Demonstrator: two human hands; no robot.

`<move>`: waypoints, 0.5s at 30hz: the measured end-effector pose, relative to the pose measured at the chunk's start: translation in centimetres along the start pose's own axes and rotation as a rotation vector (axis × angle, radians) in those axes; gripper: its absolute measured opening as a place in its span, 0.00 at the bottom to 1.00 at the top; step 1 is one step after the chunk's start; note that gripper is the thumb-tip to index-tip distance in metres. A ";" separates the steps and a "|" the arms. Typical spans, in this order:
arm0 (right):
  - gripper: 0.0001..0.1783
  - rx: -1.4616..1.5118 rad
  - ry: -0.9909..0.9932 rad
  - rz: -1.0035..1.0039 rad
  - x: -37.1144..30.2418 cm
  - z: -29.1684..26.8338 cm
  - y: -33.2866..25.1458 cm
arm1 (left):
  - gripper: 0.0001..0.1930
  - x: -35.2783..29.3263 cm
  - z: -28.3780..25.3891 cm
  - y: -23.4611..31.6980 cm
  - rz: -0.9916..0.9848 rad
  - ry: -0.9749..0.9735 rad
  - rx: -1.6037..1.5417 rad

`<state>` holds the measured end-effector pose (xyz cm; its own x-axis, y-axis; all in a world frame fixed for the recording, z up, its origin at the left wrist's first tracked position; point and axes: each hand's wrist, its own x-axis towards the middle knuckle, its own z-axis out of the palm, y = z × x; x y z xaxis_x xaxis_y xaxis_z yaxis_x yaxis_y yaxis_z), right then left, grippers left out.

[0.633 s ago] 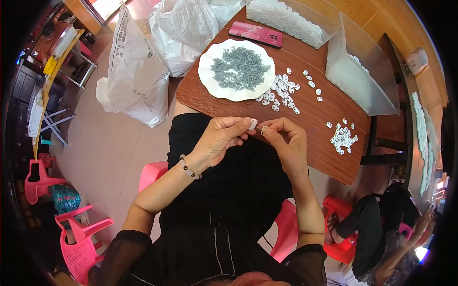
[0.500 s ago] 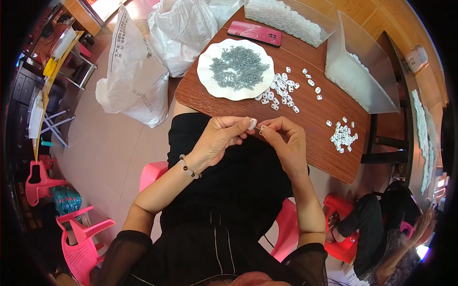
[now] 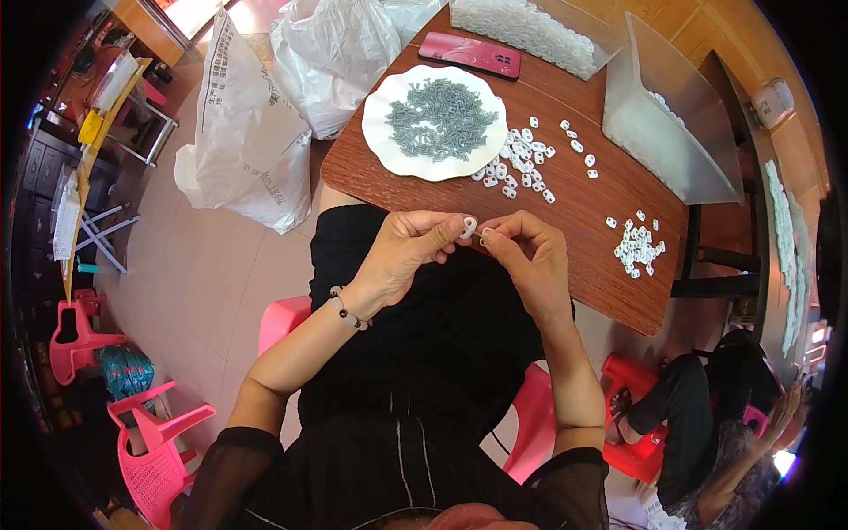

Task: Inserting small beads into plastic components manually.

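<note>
Above my lap, at the near edge of the table, both hands meet fingertip to fingertip. My left hand (image 3: 415, 249) pinches a small white plastic clip (image 3: 468, 228) with holes between thumb and forefinger. My right hand (image 3: 528, 256) is closed in a pinch beside it, on what looks like a small thin screw, mostly hidden by the fingertips. Beyond them a white scalloped plate (image 3: 378, 146) bears a heap of small grey screws (image 3: 442, 119). Loose white clips (image 3: 527, 159) lie right of the plate, and a second pile of white clips (image 3: 638, 247) is farther right.
A pink phone (image 3: 470, 55) lies at the back of the brown table (image 3: 601, 296). Clear bins (image 3: 667, 132) of white pieces stand at the back right. White sacks (image 3: 247, 132) are on the left floor, pink chairs (image 3: 150, 442) at lower left. Another person's arm (image 3: 742, 477) shows at lower right.
The view has shifted slightly, so the table appears a little higher. Both hands keep their pinches, nearly still; the white clip in my left hand looks slightly turned.
</note>
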<state>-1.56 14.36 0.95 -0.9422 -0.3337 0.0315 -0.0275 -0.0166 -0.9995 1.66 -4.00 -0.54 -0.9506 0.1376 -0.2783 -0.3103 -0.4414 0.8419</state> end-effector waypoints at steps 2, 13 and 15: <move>0.06 -0.015 -0.003 -0.004 0.0 0.1 0.0 | 0.13 -0.1 0.0 0.0 0.025 0.009 0.033; 0.06 -0.041 0.013 0.011 -0.1 0.2 -0.5 | 0.13 -0.1 -0.1 -0.1 0.094 0.025 0.094; 0.06 -0.048 0.012 0.009 -0.1 0.2 -0.5 | 0.13 -0.2 -0.1 -0.1 0.090 0.024 0.083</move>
<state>-1.41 14.18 1.49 -0.9462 -0.3227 0.0227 -0.0348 0.0318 -0.9989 1.85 -4.07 -0.57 -0.9745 0.0787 -0.2102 -0.2243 -0.3759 0.8991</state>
